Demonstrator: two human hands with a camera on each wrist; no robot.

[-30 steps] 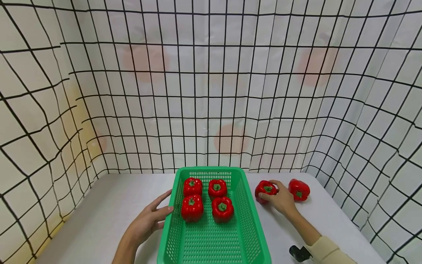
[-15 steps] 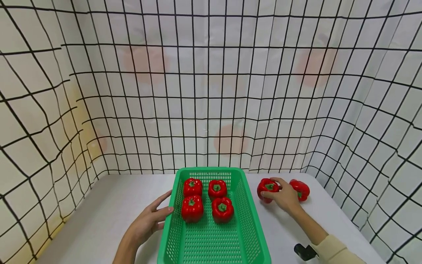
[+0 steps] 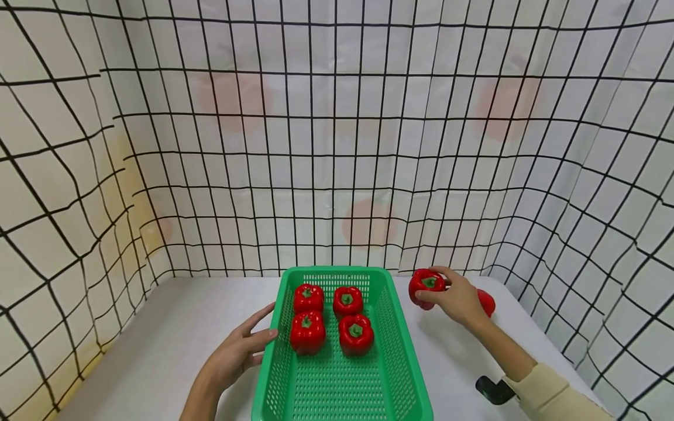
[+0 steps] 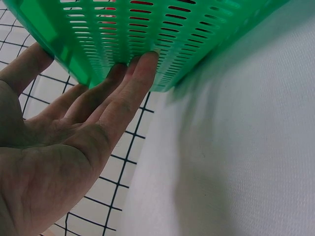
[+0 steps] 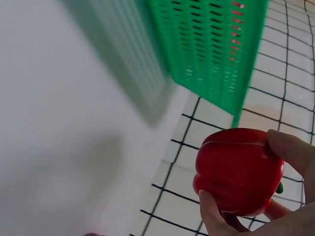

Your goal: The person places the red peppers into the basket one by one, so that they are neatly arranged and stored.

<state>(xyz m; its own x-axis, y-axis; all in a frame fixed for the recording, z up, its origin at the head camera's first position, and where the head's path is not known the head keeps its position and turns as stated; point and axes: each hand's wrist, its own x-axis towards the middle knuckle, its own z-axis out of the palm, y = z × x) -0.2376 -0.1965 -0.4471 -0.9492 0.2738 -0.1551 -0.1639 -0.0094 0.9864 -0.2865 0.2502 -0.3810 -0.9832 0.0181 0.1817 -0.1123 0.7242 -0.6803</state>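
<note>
My right hand (image 3: pixel 454 293) grips a red bell pepper (image 3: pixel 425 286) between thumb and fingers, just right of the green basket's far end. In the right wrist view this bell pepper (image 5: pixel 238 169) hangs above the white table, its green stem turned toward the palm. Several other red bell peppers (image 3: pixel 308 332) stand in two rows in the far half of the green basket (image 3: pixel 337 389), stems up. At the basket's left wall, my left hand (image 3: pixel 235 349) touches the side with extended fingers. Seen from the left wrist, the fingertips (image 4: pixel 147 61) rest against the slotted wall.
Another red bell pepper (image 3: pixel 487 302) lies on the white table (image 3: pixel 210 304) behind the right hand, partly covered by it. A small black object (image 3: pixel 495 390) is by the right sleeve. White walls with a black grid (image 3: pixel 337 155) close off the back and sides.
My right hand has lifted the bell pepper up off the table and slightly away from me, covering more of the one behind it. The left hand and the basket stay in place.
</note>
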